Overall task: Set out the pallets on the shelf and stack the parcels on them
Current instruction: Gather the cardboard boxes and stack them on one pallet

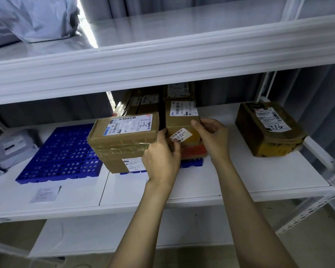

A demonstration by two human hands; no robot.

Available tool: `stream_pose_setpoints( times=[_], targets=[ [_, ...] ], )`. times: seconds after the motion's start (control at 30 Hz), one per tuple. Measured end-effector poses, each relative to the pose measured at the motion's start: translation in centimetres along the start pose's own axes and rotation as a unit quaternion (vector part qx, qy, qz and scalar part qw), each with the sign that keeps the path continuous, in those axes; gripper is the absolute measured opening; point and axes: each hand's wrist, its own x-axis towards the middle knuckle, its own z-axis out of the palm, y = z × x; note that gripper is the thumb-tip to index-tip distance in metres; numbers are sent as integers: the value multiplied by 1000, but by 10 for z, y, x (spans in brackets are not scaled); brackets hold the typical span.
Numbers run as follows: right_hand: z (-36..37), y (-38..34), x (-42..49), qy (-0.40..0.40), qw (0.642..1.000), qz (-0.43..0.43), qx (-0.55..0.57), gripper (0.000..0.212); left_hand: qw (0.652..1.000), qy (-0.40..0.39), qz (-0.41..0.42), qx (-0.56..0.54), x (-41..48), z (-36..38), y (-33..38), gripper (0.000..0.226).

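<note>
Both hands clasp the small parcel (180,122) between them. The left hand (161,157) curls round its near left edge, against the neighbouring parcel (122,136), and the right hand (211,136) grips its right side, thumb on top. The parcel sits over the blue pallet (191,163), its long axis running away from the hands into the shelf (240,180). A loose parcel (269,130), off any pallet, lies right of the right hand, probably the nearer hand for fetching it.
</note>
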Motion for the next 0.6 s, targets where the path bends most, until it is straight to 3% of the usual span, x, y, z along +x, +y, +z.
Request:
stream_pose_setpoints(
  times=[0.33, 0.6],
  targets=[
    [-9, -2, -3, -7, 1000, -13, -11, 36, 1000, -8, 2, 19, -6, -8, 1, 48],
    [-30, -9, -5, 38, 999, -16, -17, 41, 999, -8, 32, 11, -9, -11, 16, 34]
  ],
)
